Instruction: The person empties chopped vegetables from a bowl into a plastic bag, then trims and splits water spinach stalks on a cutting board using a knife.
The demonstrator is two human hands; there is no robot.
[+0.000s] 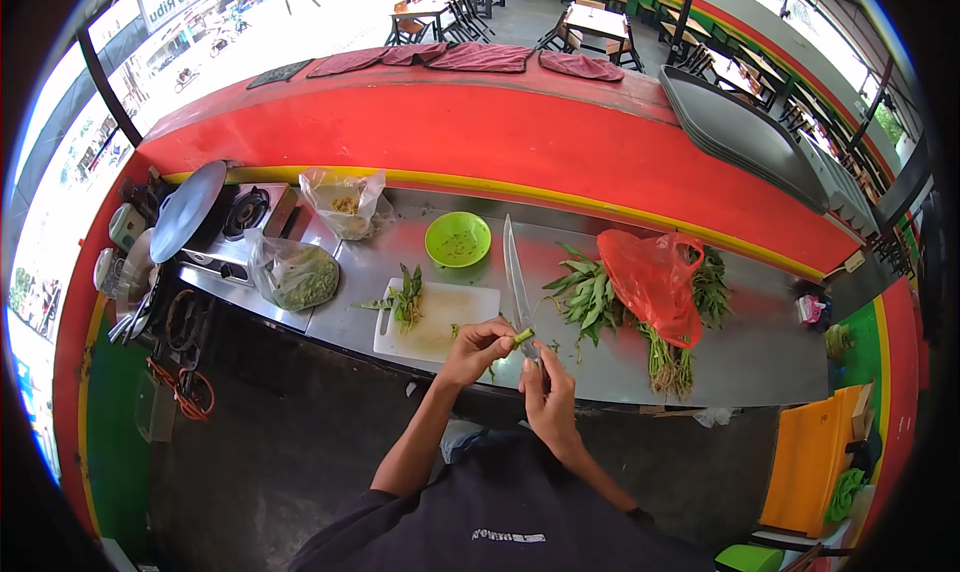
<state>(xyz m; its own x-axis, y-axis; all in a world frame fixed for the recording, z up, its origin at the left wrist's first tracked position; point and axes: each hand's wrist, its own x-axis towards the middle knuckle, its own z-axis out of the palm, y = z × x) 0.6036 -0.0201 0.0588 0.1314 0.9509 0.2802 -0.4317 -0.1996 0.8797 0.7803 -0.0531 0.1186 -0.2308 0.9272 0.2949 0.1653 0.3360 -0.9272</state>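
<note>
My left hand (476,353) pinches a short green vegetable stem (523,338) above the counter's front edge. In my right hand (549,390) is a long knife (516,272), its blade pointing away from me and passing beside the stem. To the left lies a white cutting board (428,346) bearing a small bunch of leafy greens (407,300). Behind the board stands a green bowl (458,240) with some green bits in it. Right of the knife, more leafy greens (588,294) with long stems lie partly under a red plastic bag (655,282).
A clear bag of chopped greens (305,280) and another plastic bag (345,204) with brownish food sit left on the steel counter (760,357). Beyond them are a gas stove (245,212) and a wok lid (190,212). Trays (740,137) rest on the red wall (420,122) behind.
</note>
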